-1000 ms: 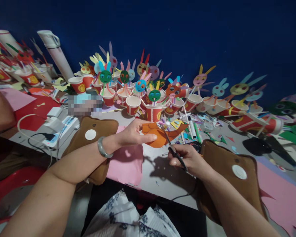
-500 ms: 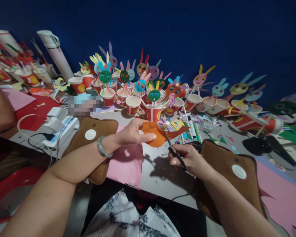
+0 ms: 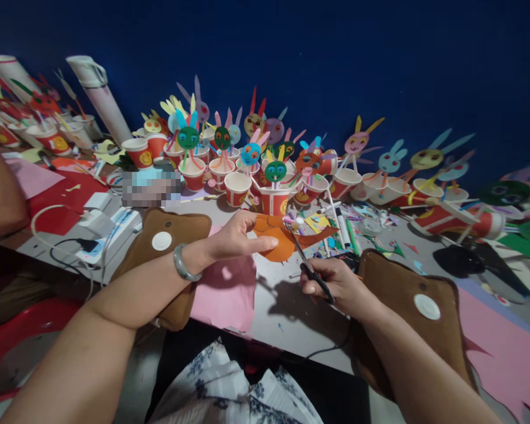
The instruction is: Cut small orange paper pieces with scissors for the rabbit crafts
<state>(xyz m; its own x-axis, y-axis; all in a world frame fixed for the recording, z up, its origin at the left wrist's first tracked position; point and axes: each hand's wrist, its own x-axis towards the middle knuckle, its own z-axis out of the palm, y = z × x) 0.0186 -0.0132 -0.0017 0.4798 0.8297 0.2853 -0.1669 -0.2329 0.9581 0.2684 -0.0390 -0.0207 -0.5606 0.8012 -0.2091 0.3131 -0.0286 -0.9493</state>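
The left hand (image 3: 241, 238) pinches the orange paper (image 3: 279, 246) above the surface (image 3: 287, 335); the right hand (image 3: 342, 285) grips scissors (image 3: 307, 266), blades at the paper, their opening hard to make out. The paper looks light, bendy and easily creased, best held near its edge. Cups (image 3: 237, 188) and markers (image 3: 341, 227) crowd the space beyond.

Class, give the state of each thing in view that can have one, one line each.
Left hand: pinching orange paper
Right hand: gripping scissors
Orange paper: held up
Scissors: blades at orange paper, opening unclear
Black plug: in power strip
Front-middle paper cup: upright
Tall flask: capped
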